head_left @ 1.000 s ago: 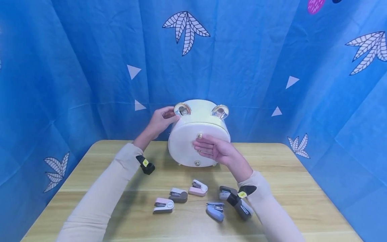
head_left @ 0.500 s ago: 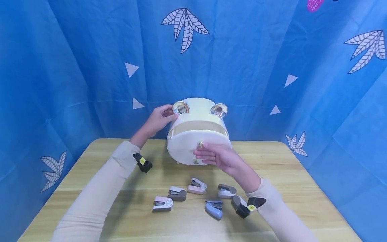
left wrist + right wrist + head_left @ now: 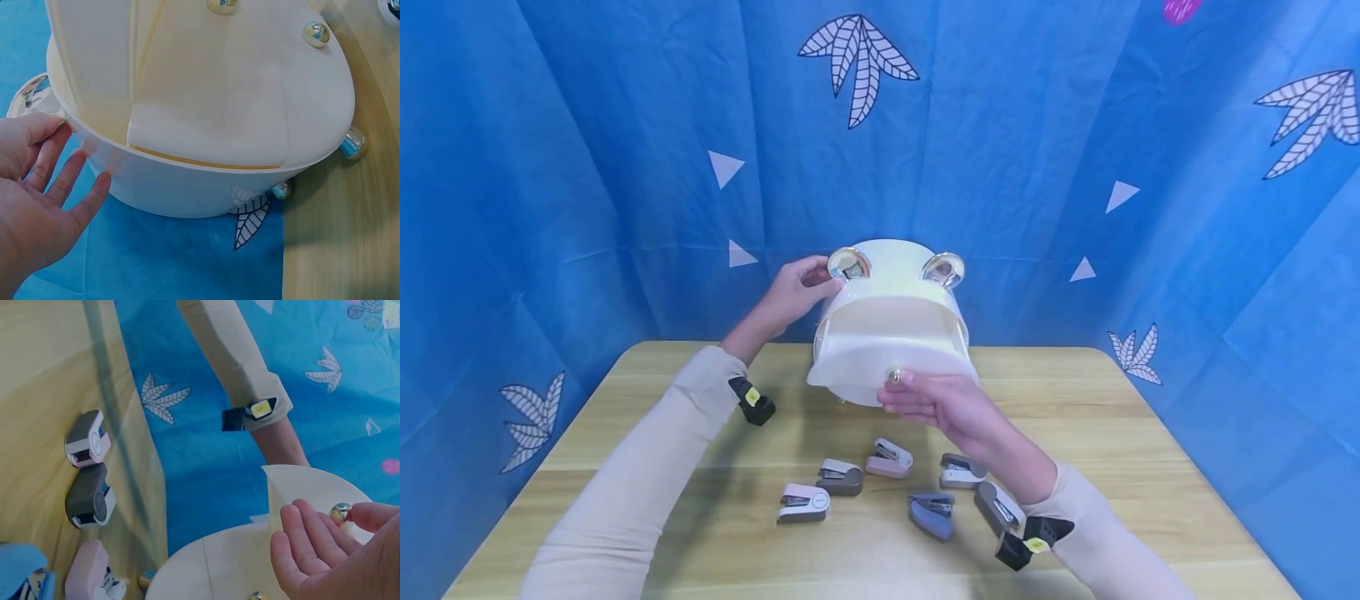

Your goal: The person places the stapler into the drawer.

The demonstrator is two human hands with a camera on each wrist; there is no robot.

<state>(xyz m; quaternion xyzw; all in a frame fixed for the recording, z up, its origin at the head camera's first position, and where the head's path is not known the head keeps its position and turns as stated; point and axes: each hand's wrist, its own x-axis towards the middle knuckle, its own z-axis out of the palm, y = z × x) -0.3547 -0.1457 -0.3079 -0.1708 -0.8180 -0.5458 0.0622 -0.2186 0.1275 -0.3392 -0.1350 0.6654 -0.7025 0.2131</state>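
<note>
A white rounded drawer box (image 3: 895, 268) with two shiny ear shapes stands at the back of the table. My left hand (image 3: 793, 293) pinches the base of its left ear (image 3: 850, 265); in the left wrist view the other fingers lie against the side wall. Low at the front, my right hand (image 3: 958, 408) holds the gold knob (image 3: 893, 376) of the upper drawer (image 3: 850, 360) between thumb and index finger, the remaining fingers extended. That drawer is pulled partway out, with its hollow showing. The lower drawer's knob (image 3: 317, 34) shows in the left wrist view.
Several small staplers lie on the wooden table (image 3: 700, 533) before the box: a pink-and-white one (image 3: 803, 503), a grey-and-white one (image 3: 840, 477), a pale pink one (image 3: 890, 458) and a blue one (image 3: 932, 517) among them. A blue patterned curtain (image 3: 1000, 167) hangs behind.
The right hand has drawn the upper drawer out toward me and a little downward, and the opening behind its front has widened. The left hand keeps its place at the ear.
</note>
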